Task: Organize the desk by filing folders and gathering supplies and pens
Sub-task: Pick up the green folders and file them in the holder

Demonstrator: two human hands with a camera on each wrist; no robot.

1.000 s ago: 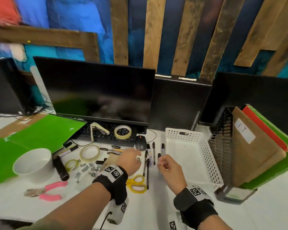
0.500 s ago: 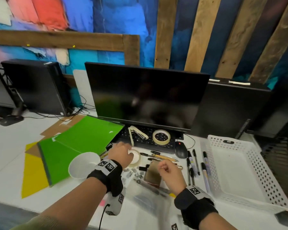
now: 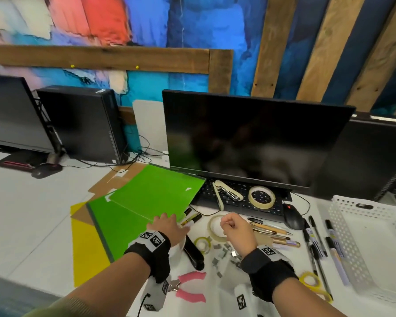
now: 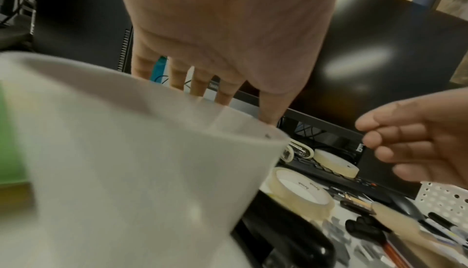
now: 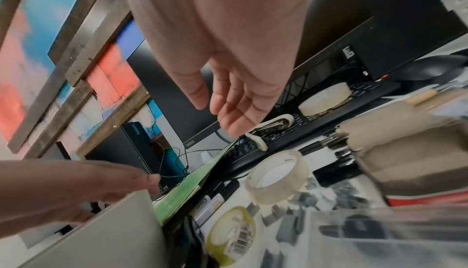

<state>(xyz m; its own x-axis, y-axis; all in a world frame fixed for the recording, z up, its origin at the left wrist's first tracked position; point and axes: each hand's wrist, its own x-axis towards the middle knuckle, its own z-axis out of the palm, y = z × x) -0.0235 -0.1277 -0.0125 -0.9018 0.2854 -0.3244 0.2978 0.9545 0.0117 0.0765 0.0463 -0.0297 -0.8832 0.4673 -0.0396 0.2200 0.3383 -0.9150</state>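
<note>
Left hand [image 3: 167,227]: fingers spread and fairly straight over the rim of a white cup [image 4: 121,152], fingertips [image 4: 222,96] at its far edge; curl round the rim not plainly shown, so called open, resting on the cup. Cup mostly hidden under the wrist in the head view, standing at the near corner of the green folders [image 3: 146,202].

Right hand [image 3: 236,229]: hovering above the clear tape roll [image 3: 216,227], fingers loosely curled, nothing held; relaxed, palm empty in the right wrist view.

Folders: two green ones overlapping, flat on the white desk [image 3: 32,213], left of the keyboard [image 3: 240,200]; a yellow folder [image 3: 87,250] and brown card beneath them.

On the keyboard: cream stapler [image 3: 225,193], opened out, and a masking tape roll [image 3: 261,197].

In front of the keyboard: black mouse [image 3: 293,217]; wooden-barrelled pens [image 3: 272,229] lying side by side; black pens [image 3: 316,239] lying lengthways between the mouse and the white perforated basket [image 3: 373,248].

Near edge: small yellow-green tape roll [image 3: 202,244]; black stapler [image 3: 193,252] just beside the cup; scattered metal clips [image 3: 224,255]; pink-handled pliers [image 3: 190,287]; yellow-handled scissors [image 3: 313,282], partly behind the right wrist.

Behind: dark monitor [image 3: 249,138], black computer tower [image 3: 82,122].
</note>
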